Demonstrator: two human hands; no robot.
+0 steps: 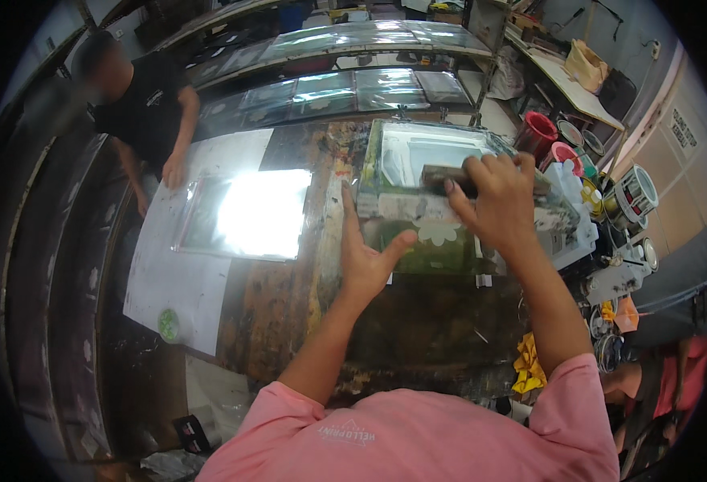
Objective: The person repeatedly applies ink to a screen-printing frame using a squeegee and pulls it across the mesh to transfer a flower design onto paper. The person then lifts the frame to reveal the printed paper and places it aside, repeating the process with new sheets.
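Observation:
My right hand (498, 193) is closed around the wooden handle of a squeegee (443, 177), which lies across a screen-printing frame (374, 157). Whitish ink or a pale printed area shows on the mesh beyond the squeegee. With thumb and fingers apart, my left hand (367, 261) rests by the frame's near left corner. Under the frame's near bar lies a green sheet (402, 249) with a white scalloped shape, partly hidden. The squeegee's blade edge cannot be seen.
On a white board (157, 269) to the left lies a shiny sheet (253, 213); a small green-filled cup (169, 324) sits nearby. A person (140, 104) in black stands there. Paint cans (540, 132) crowd the right side, near a yellow cloth (528, 365). Racks (337, 60) of sheets stand behind.

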